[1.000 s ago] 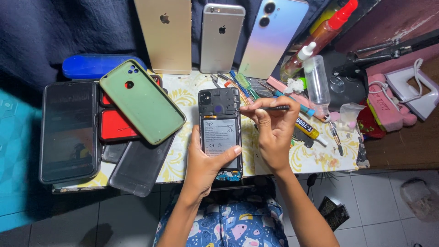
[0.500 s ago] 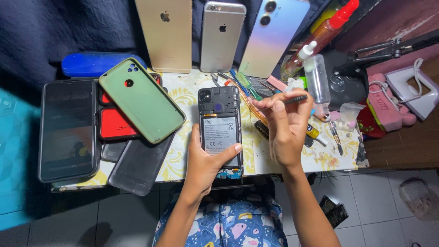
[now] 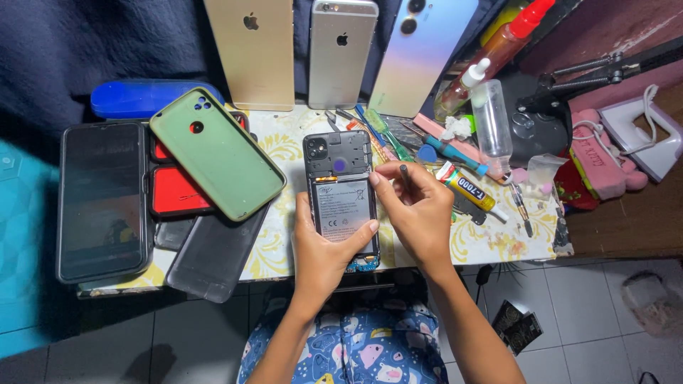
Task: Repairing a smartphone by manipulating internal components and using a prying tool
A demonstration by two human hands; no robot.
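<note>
An opened phone [image 3: 339, 192] with its back cover off lies on the patterned table top [image 3: 498, 245], showing its battery and circuit board. My left hand [image 3: 324, 245] grips its lower half from below, with fingers wrapped around both sides. My right hand [image 3: 416, 213] rests at the phone's right edge, index finger touching the frame beside the battery. It holds a thin dark tool [image 3: 405, 176] upright between thumb and fingers.
A green phone case [image 3: 217, 153] lies over red and black cases [image 3: 174, 192] and a dark phone [image 3: 102, 199] on the left. Three phones [image 3: 341, 53] lean at the back. Small tools, a glue tube [image 3: 469, 190] and bottles [image 3: 492, 124] crowd the right.
My right hand has moved left from the tool pile to the phone's right edge, turning the thin tool from lying flat to upright. My left hand stays on the phone.
</note>
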